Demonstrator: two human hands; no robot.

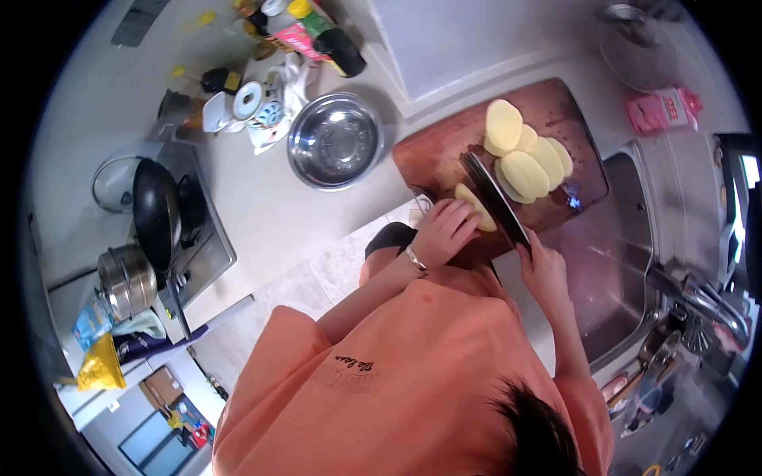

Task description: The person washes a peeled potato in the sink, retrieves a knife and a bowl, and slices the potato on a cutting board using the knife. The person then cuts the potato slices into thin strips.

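Note:
A reddish-brown cutting board [444,155] lies at the counter's edge, partly over the sink. With curled fingers, my left hand [446,230] presses a peeled potato piece [476,208] onto the board. My right hand [546,270] is wrapped around the handle of a kitchen knife [494,194]. The dark blade points away from me, just right of the held piece; whether it touches the potato is hard to tell. Several pale, oval potato slices [525,174] overlap farther back on the board. A bracelet or watch [414,258] circles my left wrist.
A steel bowl [336,141] stands left of the board. The sink [611,262] is at the right, with a pink packet [665,110] behind it. A black wok [155,214] sits on the stove at the left. Several bottles [325,36] stand at the back.

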